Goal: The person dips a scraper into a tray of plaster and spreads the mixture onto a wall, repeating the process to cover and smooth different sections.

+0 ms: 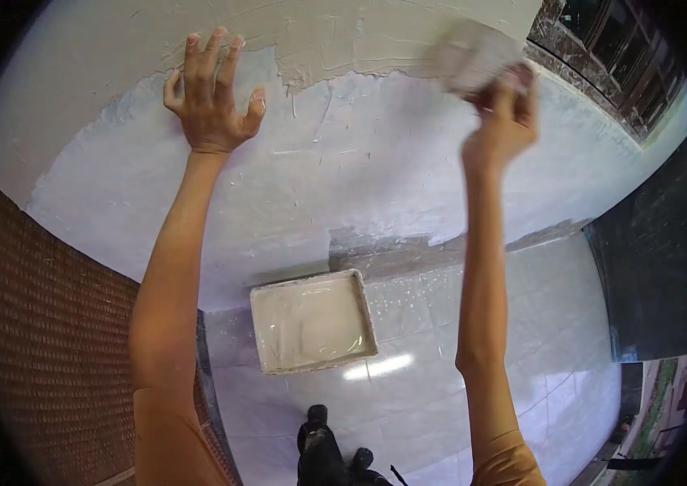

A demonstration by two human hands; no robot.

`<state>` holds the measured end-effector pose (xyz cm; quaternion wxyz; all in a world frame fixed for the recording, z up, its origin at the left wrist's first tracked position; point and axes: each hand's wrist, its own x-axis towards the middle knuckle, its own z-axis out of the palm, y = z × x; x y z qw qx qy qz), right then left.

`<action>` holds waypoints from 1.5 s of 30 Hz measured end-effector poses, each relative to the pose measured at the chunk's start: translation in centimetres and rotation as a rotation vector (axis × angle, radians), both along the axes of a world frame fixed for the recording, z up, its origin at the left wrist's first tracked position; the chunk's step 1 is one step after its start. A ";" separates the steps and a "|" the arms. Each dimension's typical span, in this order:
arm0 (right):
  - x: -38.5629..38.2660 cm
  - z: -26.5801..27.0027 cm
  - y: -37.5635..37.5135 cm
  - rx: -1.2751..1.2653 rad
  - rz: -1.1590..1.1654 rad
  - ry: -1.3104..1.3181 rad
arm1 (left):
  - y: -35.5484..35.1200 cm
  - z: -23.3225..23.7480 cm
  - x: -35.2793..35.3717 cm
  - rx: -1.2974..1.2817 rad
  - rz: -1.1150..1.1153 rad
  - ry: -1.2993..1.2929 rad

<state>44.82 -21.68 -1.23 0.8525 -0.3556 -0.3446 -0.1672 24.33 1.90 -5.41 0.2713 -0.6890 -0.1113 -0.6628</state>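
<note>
My left hand (215, 109) lies flat against the wall with its fingers spread, the fingertips over the edge of a beige plaster coat (343, 40). In my right hand (509, 113) is a flat, plaster-covered scraper (473, 58), smeared by motion, held up at the wall by the lower edge of the coat and close to the window frame. Below the coat the wall (360, 154) is pale and bluish white with small plaster drips. A rectangular tub (256, 328) holding wet beige plaster (319, 320) stands on the floor between my arms.
A window with dark bars (623, 49) is at the upper right. Woven matting (44, 324) runs along the left side. The tiled floor (416, 397) has white splashes near the wall. A dark panel (651, 259) stands on the right. My feet (317, 415) are below the tub.
</note>
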 end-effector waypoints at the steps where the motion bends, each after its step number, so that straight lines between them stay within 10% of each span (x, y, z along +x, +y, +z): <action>1: -0.9 -0.5 2.0 -0.036 -0.049 -0.054 | -0.1 0.0 0.0 0.004 0.024 0.026; 4: -5.1 -1.1 5.6 -0.168 0.233 -0.049 | -0.2 0.2 0.0 0.009 0.014 0.020; 8: 0.5 -1.4 4.1 -0.055 -0.097 0.030 | -0.2 0.1 -0.1 -0.008 0.020 0.024; 31: -8.2 -2.8 6.8 -0.180 0.171 -0.127 | 0.0 0.1 0.4 -0.025 -0.052 -0.041; 39: 0.1 -1.9 0.0 0.080 -0.095 0.040 | 0.0 -0.1 0.1 -0.011 -0.014 -0.012; 45: -6.8 -4.1 6.1 -0.210 0.102 -0.037 | -0.1 0.1 0.3 0.008 0.015 0.004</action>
